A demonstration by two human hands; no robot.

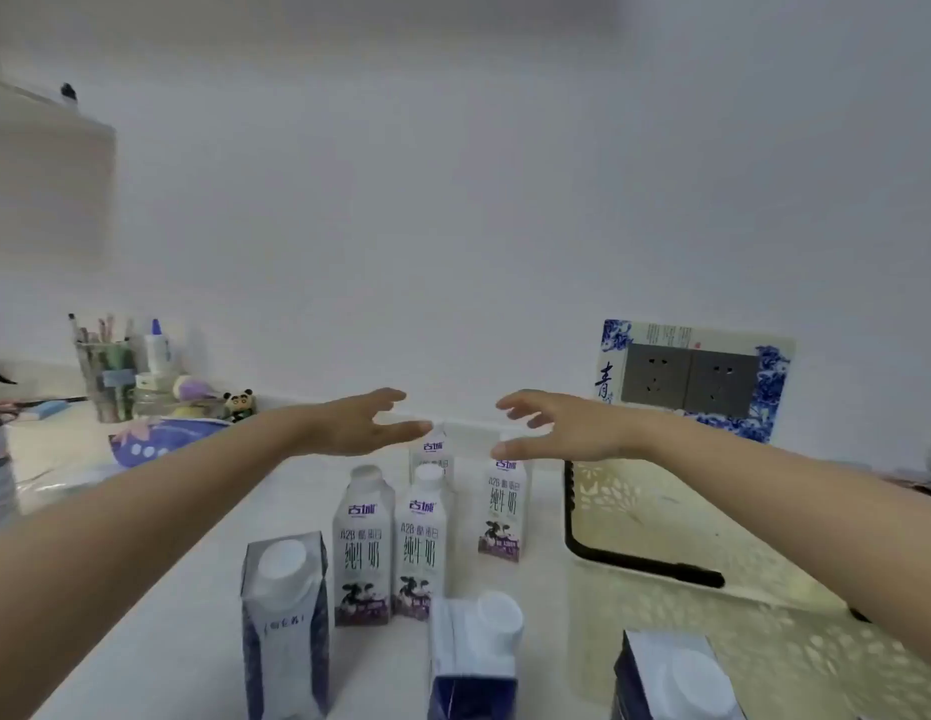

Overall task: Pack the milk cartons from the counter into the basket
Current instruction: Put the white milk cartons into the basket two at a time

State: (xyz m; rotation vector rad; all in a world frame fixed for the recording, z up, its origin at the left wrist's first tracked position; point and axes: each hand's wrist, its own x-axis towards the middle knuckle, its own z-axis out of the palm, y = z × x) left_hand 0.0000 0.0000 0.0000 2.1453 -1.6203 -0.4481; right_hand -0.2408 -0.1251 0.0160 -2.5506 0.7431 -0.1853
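Several milk cartons stand upright on the white counter [182,605]. Two white cartons with cow prints [363,548] [420,543] stand side by side in the middle, another white carton [502,511] is right of them, and a fourth carton [432,454] sits farther back. Three dark blue cartons stand nearest me: one blue carton at left [285,626], one at centre [473,657], one at right [671,678]. The pale perforated basket [764,610] with a black handle lies at the right. My left hand [359,423] and my right hand [562,426] hover open above the back cartons, holding nothing.
A pen holder [109,376], a glue bottle, jars and a small panda figure [239,405] crowd the back left, with a blue patterned bag [156,439] in front. A wall socket plate [692,381] is behind the basket. The wall stands close behind the cartons.
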